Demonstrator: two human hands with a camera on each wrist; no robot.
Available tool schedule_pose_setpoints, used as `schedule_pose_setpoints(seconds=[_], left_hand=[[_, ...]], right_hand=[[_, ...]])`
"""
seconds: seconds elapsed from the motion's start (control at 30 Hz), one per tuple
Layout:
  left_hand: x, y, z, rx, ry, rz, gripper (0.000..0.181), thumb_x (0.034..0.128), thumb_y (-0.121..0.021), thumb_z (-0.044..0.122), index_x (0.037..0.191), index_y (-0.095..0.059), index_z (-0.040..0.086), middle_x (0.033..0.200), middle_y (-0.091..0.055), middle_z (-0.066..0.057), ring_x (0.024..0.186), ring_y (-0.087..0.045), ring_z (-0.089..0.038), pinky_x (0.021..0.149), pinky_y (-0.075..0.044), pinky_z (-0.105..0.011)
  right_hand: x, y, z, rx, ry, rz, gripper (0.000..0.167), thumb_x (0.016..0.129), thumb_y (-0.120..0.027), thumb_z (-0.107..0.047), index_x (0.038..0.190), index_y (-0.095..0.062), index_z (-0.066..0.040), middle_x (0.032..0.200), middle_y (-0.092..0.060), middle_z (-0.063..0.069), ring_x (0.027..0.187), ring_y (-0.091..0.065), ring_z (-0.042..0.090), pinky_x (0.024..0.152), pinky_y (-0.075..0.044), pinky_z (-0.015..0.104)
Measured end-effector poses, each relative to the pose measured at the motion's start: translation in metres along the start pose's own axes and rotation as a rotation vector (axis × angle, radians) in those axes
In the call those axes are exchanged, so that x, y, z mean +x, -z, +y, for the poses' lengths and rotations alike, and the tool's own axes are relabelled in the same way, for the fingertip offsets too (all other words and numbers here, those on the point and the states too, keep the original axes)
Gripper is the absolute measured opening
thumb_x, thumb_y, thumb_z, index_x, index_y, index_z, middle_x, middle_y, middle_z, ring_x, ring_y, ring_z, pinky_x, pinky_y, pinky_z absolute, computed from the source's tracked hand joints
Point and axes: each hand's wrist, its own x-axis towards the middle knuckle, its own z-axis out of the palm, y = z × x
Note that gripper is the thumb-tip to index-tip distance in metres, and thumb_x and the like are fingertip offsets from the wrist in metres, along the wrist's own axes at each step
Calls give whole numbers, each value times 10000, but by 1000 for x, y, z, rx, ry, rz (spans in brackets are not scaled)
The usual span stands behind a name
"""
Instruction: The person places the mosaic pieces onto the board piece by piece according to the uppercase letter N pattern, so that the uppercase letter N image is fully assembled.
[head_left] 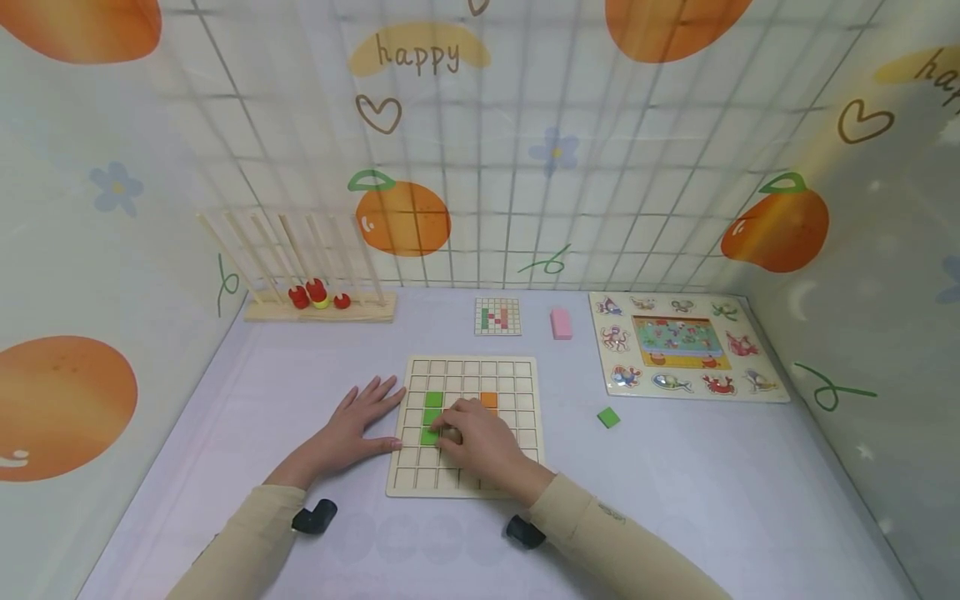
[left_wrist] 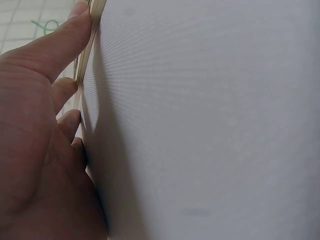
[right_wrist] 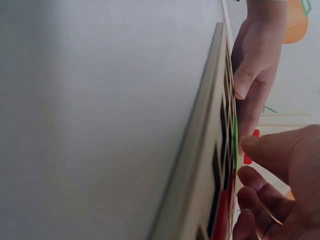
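A square wooden grid board (head_left: 408,479) lies on the table, with a column of green tiles (head_left: 433,400) on its left part and orange tiles (head_left: 489,400) farther right. My left hand (head_left: 363,425) has its fingers spread, its fingertips and thumb touching the board's left edge. Over the board, my right hand (head_left: 480,437) has bent fingers, with thumb and index finger pinching the lowest green tile (head_left: 429,437). That hand covers several cells. In the right wrist view, its thumb (right_wrist: 272,152) and fingertips are at the board's surface, near the green strip (right_wrist: 235,137); red tiles (right_wrist: 220,215) show nearer.
A loose green tile (head_left: 608,417) lies right of the board. Behind are a small pattern card (head_left: 498,317), a pink block (head_left: 561,323), a wooden peg stand (head_left: 322,312) with red and yellow beads, and a sea-animal puzzle (head_left: 686,346). Patterned curtains enclose the table.
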Motion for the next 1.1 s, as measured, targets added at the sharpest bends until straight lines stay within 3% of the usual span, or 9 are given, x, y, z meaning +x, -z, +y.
schedule_pose_setpoints(seconds=[0.17, 0.53, 0.73, 1.1], left_hand=[[0, 0, 0, -3, -3, 0, 895, 878, -751, 522, 1596, -358, 161, 1691, -198, -90, 1562, -68, -359, 1239, 6, -594], [0, 1, 1, -4, 5, -6, 911, 868, -747, 548, 1595, -358, 160, 1693, -189, -88, 1563, -56, -357, 1241, 12, -588], [0, 1, 1, -4, 4, -2, 907, 870, -750, 539, 1593, -361, 154, 1692, -192, -91, 1563, -59, -357, 1240, 11, -591], [-1, 0, 2, -1, 2, 2, 902, 873, -755, 523, 1594, -360, 151, 1690, -197, -98, 1562, -63, -359, 1239, 1, -597]], right_hand=[[-8, 5, 9, 41, 5, 23, 156, 953, -704, -204, 1080, -787, -242, 924, -598, -132, 816, -492, 51, 659, -457, 176], [-29, 24, 25, 66, -71, 49, 122, 927, -749, -199, 1037, -782, -238, 877, -577, -138, 815, -495, 85, 669, -473, 231], [-40, 32, 37, 56, -97, 78, 117, 926, -759, -235, 1041, -780, -230, 945, -629, -133, 856, -543, 69, 751, -532, 255], [-63, 54, 65, 25, -229, 139, 138, 897, -786, -189, 1030, -782, -224, 899, -621, -139, 818, -553, 67, 687, -513, 259]])
